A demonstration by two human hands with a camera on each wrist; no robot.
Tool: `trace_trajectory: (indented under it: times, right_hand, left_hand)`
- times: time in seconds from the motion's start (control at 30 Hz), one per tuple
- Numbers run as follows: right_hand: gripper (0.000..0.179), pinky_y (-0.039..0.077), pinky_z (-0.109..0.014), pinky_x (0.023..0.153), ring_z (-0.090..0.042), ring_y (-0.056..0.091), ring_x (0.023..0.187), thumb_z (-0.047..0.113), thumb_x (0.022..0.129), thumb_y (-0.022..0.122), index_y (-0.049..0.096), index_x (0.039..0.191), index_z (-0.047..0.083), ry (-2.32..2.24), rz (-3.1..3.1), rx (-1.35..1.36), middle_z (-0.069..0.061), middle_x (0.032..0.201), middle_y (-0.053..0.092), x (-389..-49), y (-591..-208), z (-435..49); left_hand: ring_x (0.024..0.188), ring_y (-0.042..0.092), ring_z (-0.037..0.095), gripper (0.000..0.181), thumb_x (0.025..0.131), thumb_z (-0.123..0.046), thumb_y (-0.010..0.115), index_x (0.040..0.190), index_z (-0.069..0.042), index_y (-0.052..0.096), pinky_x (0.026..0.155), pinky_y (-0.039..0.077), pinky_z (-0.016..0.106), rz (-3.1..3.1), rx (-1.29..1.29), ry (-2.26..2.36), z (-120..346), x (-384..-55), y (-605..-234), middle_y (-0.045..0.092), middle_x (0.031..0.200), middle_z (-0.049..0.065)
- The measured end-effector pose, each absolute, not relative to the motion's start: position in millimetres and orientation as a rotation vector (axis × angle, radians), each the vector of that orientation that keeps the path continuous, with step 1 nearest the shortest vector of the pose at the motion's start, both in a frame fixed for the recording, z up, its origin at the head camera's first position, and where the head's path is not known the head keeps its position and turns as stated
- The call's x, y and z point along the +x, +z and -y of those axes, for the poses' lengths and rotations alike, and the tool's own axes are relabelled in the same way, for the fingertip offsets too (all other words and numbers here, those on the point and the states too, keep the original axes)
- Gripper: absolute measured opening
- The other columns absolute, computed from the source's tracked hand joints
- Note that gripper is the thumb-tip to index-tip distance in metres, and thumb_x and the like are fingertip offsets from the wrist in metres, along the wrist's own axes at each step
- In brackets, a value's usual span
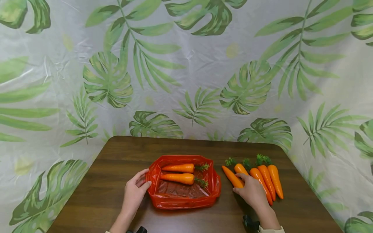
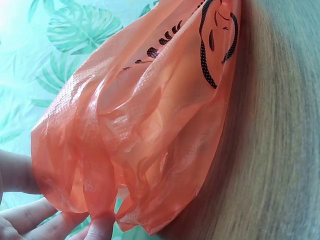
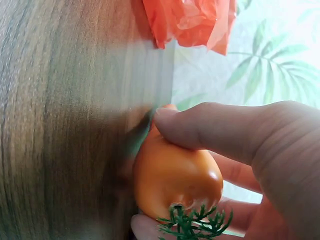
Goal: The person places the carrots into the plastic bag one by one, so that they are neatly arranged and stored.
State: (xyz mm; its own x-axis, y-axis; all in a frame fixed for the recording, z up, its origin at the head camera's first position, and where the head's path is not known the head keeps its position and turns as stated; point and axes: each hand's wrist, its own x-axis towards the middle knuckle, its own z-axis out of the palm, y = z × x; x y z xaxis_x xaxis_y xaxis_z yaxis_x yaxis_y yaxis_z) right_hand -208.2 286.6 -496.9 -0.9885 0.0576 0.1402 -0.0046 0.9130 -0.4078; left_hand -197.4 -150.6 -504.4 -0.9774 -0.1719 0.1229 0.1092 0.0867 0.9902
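Note:
A red plastic bag [image 1: 183,203] lies spread open on the table, with two orange carrots [image 1: 177,178] inside, their green tops towards the right. At the bag's left rim my left hand [image 1: 134,189] holds the plastic between thumb and fingers; the left wrist view shows fingertips [image 2: 102,226] at the crumpled edge. To the right of the bag, my right hand [image 1: 253,191] grips another carrot [image 3: 175,175] between thumb and fingers. Its leafy end faces the right wrist camera, and its tip points towards the bag. The hand hides its thick end in the head view.
Several more carrots [image 1: 275,181] lie in a row on the right of the brown wooden table [image 1: 122,155], close beside the right hand. A leaf-patterned sheet [image 1: 198,71] hangs behind the table.

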Motion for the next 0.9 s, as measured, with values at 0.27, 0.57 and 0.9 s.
trace_trajectory:
  times: [0.27, 0.57, 0.9]
  right_hand:
    - [0.058, 0.049, -0.045, 0.067, -0.027, 0.06, 0.078, 0.027, 0.073, 0.089, 0.07, 0.126, 0.011, 0.637, 2.852, -0.035, -0.015, 0.11, 0.07, -210.6, -492.7, -286.0]
    - [0.059, 0.042, -0.037, 0.061, -0.024, 0.054, 0.074, 0.026, 0.074, 0.088, 0.069, 0.128, 0.013, 0.652, 2.745, -0.009, -0.011, 0.101, 0.068, -210.9, -489.1, -285.0]
    - [0.057, 0.05, -0.046, 0.068, -0.028, 0.06, 0.081, 0.025, 0.075, 0.088, 0.069, 0.128, 0.014, 0.65, 2.692, -0.013, -0.013, 0.107, 0.069, -208.9, -489.4, -282.9]
  left_hand:
    - [0.113, 0.064, 0.035, 0.047, 0.087, 0.008, 0.069, 0.132, -0.005, 0.065, 0.083, 0.055, 0.023, 2.157, 0.065, -1.988, 150.3, -198.0, -504.6, 0.064, 0.126, 0.022]
    - [0.113, 0.064, 0.037, 0.047, 0.086, 0.008, 0.07, 0.131, -0.003, 0.065, 0.083, 0.055, 0.023, 2.149, 0.054, -1.977, 149.8, -197.5, -504.5, 0.064, 0.126, 0.023]
    - [0.114, 0.063, 0.037, 0.047, 0.087, 0.007, 0.07, 0.132, -0.003, 0.064, 0.083, 0.054, 0.021, 2.157, 0.034, -1.98, 150.1, -196.2, -502.9, 0.063, 0.128, 0.024]
